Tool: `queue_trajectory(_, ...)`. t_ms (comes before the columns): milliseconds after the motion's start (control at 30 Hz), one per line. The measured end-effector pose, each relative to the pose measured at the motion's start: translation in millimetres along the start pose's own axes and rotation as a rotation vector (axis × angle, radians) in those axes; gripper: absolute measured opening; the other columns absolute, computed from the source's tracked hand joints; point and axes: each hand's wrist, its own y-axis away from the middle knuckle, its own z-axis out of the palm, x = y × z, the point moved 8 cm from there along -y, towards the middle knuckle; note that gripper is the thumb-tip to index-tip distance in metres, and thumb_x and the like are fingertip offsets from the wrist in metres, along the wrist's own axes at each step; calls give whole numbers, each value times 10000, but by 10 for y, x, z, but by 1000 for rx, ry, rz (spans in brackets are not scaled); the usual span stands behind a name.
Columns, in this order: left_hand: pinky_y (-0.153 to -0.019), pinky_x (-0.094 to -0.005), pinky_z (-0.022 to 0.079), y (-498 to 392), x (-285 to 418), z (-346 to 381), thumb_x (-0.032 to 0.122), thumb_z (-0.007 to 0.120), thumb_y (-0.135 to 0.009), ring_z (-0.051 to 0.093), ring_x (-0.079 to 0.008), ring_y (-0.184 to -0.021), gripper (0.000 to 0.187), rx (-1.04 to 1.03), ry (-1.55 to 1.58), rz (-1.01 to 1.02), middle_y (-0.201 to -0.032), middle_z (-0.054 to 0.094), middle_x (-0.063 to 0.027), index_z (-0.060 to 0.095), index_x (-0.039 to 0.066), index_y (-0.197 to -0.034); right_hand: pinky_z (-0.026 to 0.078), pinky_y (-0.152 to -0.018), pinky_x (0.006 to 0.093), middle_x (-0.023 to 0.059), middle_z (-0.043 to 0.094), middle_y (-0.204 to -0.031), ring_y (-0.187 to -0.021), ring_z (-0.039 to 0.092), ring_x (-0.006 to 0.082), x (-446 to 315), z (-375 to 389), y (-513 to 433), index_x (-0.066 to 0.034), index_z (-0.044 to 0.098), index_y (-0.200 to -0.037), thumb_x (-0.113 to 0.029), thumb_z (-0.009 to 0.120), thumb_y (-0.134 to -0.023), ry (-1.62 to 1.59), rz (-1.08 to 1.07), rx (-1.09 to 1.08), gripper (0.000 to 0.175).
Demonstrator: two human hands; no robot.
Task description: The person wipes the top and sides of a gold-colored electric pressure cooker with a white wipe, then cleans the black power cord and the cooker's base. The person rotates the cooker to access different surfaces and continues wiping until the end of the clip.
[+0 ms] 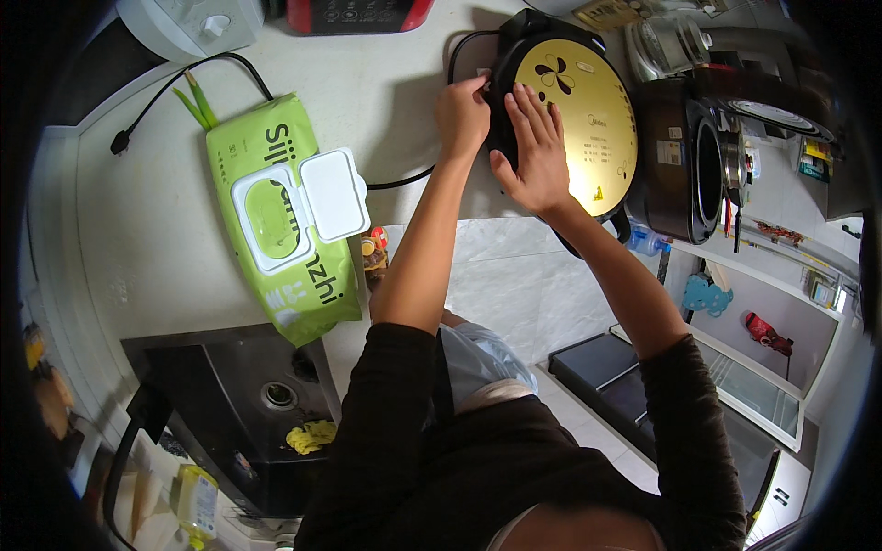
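A round electric griddle [598, 162] with a gold-coloured, Midea-branded lid and black rim lies closed on the counter. My right hand [537, 155] rests flat on the left part of the lid, palm down, holding nothing. At the griddle's left rim, my left hand [463, 117] has its fingers curled. A small pale bit [484, 72] shows at those fingertips, and whether they grip it is hidden. To the left lies a green wipes pack [231, 162], its white flip lid [335, 194] raised.
A black power cord [403, 182] runs behind my left forearm. The dark sink [227, 392] holds a yellow cloth [311, 437]. A dark cooker [665, 158] with its lid raised stands right of the griddle. Green stalks [198, 103] lie beside the pack, near a black plug [120, 142].
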Motion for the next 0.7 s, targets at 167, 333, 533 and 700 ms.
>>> queue_trajectory(167,-601,-403,489,442,71,-115,41,569,-842,649,-380,-691,252,-187,-104,-249,-794,649,-226,725,52,-1039,173,-1155,550,239,392,-1479,-1416,317,369,50,49,45,52,430,-1395,-428,541,-824,1,19,2,754)
queue_trajectory(333,-589,-421,473,933,159,-211,83,590,-836,638,-386,-678,209,-88,-23,-169,-748,632,-230,739,68,-982,165,-1160,540,240,392,-1478,-1417,315,363,32,8,47,53,430,-1395,-433,534,-832,-10,21,28,751)
queue_trajectory(533,-674,-390,516,1253,350,-419,51,609,-847,678,-316,-736,225,-345,-54,-184,-831,688,-200,722,43,-1040,162,-1164,528,226,385,-1489,-1423,303,359,64,-9,54,50,427,-1399,-439,530,-857,-14,10,42,737)
queue_trajectory(700,-685,-397,515,1154,717,-1002,71,604,-881,671,-328,-740,410,-95,-21,75,-883,692,-194,598,87,-1290,186,-1154,532,225,392,-1482,-1410,313,374,-144,-107,45,17,457,-1386,-384,558,-889,-67,-19,104,646)
